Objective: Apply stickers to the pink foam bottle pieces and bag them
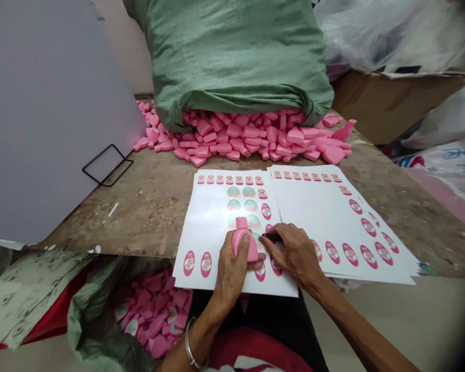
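Over the sticker sheets, the left hand curls around a pink plastic bottle, which looks light, stiff and smooth, easiest held by its body. The right hand pinches a small dark object. Beyond, on the scarred wooden tabletop, loose pink bottles spill from a green woven sack.

A glossy pink plastic bottle with a short neck, upright in the left hand, just above a white sheet of pink oval labels, a small black object pinched in the right hand beside the bottle, over the same sheet
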`<state>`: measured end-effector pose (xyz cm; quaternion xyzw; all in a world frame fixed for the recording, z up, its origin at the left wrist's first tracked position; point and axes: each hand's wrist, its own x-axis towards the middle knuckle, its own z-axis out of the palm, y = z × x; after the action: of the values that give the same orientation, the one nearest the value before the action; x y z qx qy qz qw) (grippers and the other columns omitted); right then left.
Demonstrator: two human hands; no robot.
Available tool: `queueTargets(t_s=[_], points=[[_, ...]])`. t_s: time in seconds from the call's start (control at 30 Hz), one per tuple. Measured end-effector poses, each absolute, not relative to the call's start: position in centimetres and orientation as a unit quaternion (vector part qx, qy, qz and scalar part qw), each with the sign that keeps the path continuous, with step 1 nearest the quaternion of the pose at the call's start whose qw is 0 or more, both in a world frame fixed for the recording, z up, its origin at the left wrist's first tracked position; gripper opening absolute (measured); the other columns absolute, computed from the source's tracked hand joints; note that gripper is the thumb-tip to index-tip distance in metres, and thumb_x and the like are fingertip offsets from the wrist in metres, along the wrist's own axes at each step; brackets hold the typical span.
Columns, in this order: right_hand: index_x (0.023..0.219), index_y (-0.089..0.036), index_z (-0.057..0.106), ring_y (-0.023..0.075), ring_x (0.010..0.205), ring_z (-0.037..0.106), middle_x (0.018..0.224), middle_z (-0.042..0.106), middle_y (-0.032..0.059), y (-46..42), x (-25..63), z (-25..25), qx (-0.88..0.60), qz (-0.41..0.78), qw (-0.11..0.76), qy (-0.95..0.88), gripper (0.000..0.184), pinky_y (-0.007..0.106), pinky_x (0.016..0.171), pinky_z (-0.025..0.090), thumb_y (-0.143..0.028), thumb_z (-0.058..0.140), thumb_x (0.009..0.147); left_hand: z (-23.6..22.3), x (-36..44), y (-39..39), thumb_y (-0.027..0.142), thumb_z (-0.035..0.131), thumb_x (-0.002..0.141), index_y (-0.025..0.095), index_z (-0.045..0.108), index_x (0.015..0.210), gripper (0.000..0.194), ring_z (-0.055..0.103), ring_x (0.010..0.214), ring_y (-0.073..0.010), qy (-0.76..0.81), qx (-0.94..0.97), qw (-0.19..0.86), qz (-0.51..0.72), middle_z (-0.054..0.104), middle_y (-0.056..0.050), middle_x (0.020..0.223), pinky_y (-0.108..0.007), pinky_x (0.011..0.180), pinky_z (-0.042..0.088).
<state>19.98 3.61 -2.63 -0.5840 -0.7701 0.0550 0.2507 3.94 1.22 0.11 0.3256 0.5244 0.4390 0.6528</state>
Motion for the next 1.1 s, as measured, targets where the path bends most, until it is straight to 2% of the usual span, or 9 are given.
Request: queueTargets(t_s=[0.17,0.23,0.33,0.43,0.53,0.7,0.93,1.1], points=[[0.074,-0.021,0.057,0.0198,0.07,0.056,0.072,0.065,0.0053,3.4,19.8,-1.6,-0.589,0.096,0.308,-0.741,0.018,0.034,0.071,0.041,-0.037,0.058,0.082,-0.4,4.0,1.2,0.056,0.055,0.082,0.016,0.052,0.111,0.049,0.07,0.067,-0.0196,0.503,0.279,0.656,0.489,0.067,-0.01,0.092,-0.025,0.054,0.055],[0.073,-0.021,0.056,0.0174,0.065,0.055,0.07,0.063,0.0036,3.2,20.1,-0.6,-0.607,0.174,0.355,-0.689,0.022,0.031,0.065,0.043,-0.041,0.061,0.079,-0.4,3.9,1.1,0.056,0.055,0.083,0.016,0.052,0.109,0.048,0.07,0.067,-0.0186,0.488,0.261,0.656,0.513,0.068,-0.01,0.091,-0.023,0.053,0.054],[0.071,-0.021,0.056,0.0123,0.055,0.049,0.063,0.056,-0.0002,3.1,20.5,1.2,-0.633,0.303,0.402,-0.587,0.029,0.025,0.052,0.04,-0.049,0.064,0.076,-0.2,3.6,1.0,0.063,0.047,0.084,0.012,0.055,0.107,0.056,0.069,0.063,-0.0188,0.462,0.245,0.688,0.502,0.069,-0.01,0.079,-0.024,0.053,0.053],[0.076,-0.02,0.064,0.0105,0.054,0.048,0.061,0.056,-0.0015,3.0,19.9,2.4,-0.61,0.377,0.399,-0.572,0.031,0.023,0.05,0.04,-0.051,0.065,0.075,0.3,3.4,1.0,0.071,0.034,0.084,0.01,0.059,0.104,0.069,0.069,0.061,-0.0202,0.432,0.215,0.722,0.497,0.068,-0.01,0.069,-0.025,0.052,0.052],[0.091,-0.02,0.072,0.0103,0.05,0.048,0.059,0.058,-0.0017,2.8,18.5,2.7,-0.59,0.416,0.369,-0.586,0.036,0.023,0.049,0.04,-0.051,0.065,0.074,0.6,3.3,0.9,0.071,0.035,0.084,0.011,0.06,0.108,0.069,0.068,0.061,-0.0201,0.413,0.202,0.73,0.506,0.068,-0.008,0.067,-0.026,0.053,0.052],[0.088,-0.018,0.075,0.013,0.05,0.054,0.061,0.065,0.0013,2.7,17.2,2.9,-0.581,0.421,0.372,-0.589,0.037,0.024,0.045,0.041,-0.05,0.067,0.072,1.2,3.1,0.7,0.067,0.032,0.087,0.009,0.06,0.11,0.069,0.068,0.06,-0.0202,0.398,0.212,0.738,0.502,0.067,-0.007,0.062,-0.027,0.054,0.053],[0.086,-0.02,0.075,0.0177,0.072,0.066,0.082,0.074,0.0035,2.4,17.0,3.2,-0.571,0.377,0.388,-0.617,0.027,0.025,0.062,0.052,-0.044,0.066,0.077,2.1,3.1,0.7,0.063,0.029,0.09,0.009,0.059,0.108,0.064,0.068,0.057,-0.0196,0.393,0.222,0.733,0.508,0.065,-0.005,0.057,-0.027,0.054,0.054],[0.087,-0.021,0.073,0.0171,0.072,0.066,0.082,0.073,0.0034,2.5,17.0,2.8,-0.563,0.331,0.39,-0.649,0.025,0.026,0.062,0.052,-0.043,0.063,0.08,1.6,2.9,0.7,0.063,0.031,0.09,0.007,0.057,0.107,0.064,0.068,0.059,-0.021,0.393,0.227,0.73,0.51,0.065,-0.006,0.058,-0.03,0.057,0.054]])
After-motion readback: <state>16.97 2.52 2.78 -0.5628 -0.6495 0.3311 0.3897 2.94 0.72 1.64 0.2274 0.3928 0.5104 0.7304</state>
